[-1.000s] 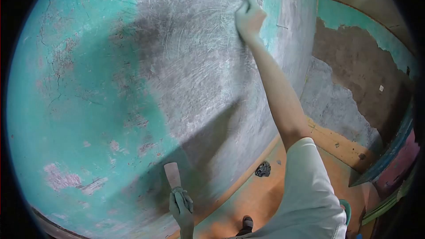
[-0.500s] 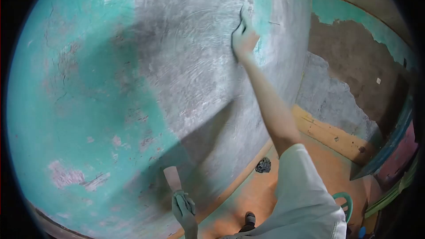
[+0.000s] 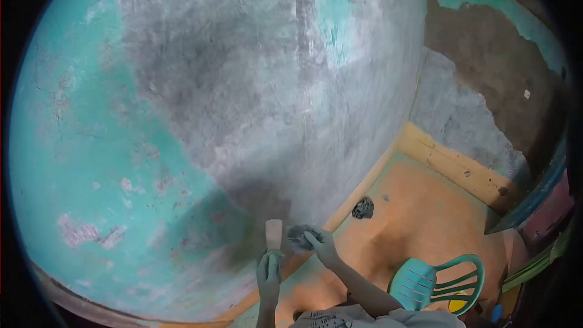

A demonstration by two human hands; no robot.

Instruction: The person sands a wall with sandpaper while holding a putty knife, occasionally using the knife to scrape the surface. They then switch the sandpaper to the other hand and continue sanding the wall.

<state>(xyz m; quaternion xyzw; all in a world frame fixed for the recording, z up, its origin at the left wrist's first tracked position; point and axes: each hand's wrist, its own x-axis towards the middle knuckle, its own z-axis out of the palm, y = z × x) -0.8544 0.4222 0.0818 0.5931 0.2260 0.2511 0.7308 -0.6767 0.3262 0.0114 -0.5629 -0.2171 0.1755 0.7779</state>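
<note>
My left hand (image 3: 269, 272) is closed round the handle of a scraper (image 3: 274, 235), whose pale wide blade points up in front of the wall. Just to its right, my right hand (image 3: 323, 249) pinches a dark grey crumpled pad (image 3: 299, 238) by its right side. Both hands are low in the view, near the foot of the wall (image 3: 243, 73). Turquoise paint covers the wall's left part, and a scraped grey area spreads over the middle, with a turquoise strip near the top.
A green plastic chair (image 3: 415, 282) stands on the orange floor (image 3: 425, 206) at the lower right. A dark crumpled lump (image 3: 362, 208) lies by the wall's base. Behind is a second wall (image 3: 486, 54) with peeled paint and a yellow lower band (image 3: 452, 161).
My right hand has come down from high on the wall to beside the scraper, and the pad now shows in it. The view has shifted, bringing the chair into sight.
</note>
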